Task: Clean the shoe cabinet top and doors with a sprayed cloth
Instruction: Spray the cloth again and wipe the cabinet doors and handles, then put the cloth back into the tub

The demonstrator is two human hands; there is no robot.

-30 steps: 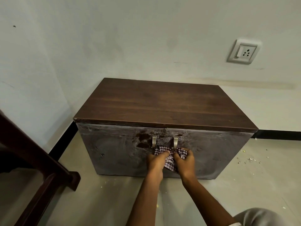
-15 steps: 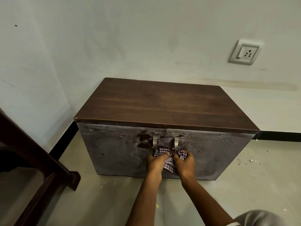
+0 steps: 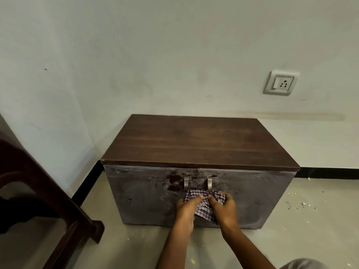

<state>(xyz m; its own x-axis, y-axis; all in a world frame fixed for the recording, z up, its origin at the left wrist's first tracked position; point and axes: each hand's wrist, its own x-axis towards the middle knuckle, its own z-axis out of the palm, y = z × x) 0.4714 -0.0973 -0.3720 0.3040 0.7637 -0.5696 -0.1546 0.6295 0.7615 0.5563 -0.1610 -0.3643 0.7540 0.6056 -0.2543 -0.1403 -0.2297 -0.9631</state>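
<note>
1. Cabinet: low box on the floor against the wall, at centre of view. Top dark brown wood grain, bare. Front grey, dusty and smeared, with dark patches at 10 o'clock from the handles.
2. Doors: left door and right door, both closed, meeting at a centre seam.
3. Handles: two short metal pulls, left handle and right handle, upright, one either side of the seam.
4. Cloth: checked, dark and white, bunched; lies against the door fronts at 6 o'clock from the handles, its upper edge touching their lower ends.
5. Left hand: fingers curled into the cloth, gripping its left part.
6. Right hand: fingers curled, gripping the cloth's right part; the two hands sit close together.
7. Socket: white wall plate with switch, at 2 o'clock from the cabinet.
8. Chair: dark wood frame, at 9 o'clock.
9. Floor: pale, with light crumbs at 3 o'clock.
10. Writing: none legible.
</note>
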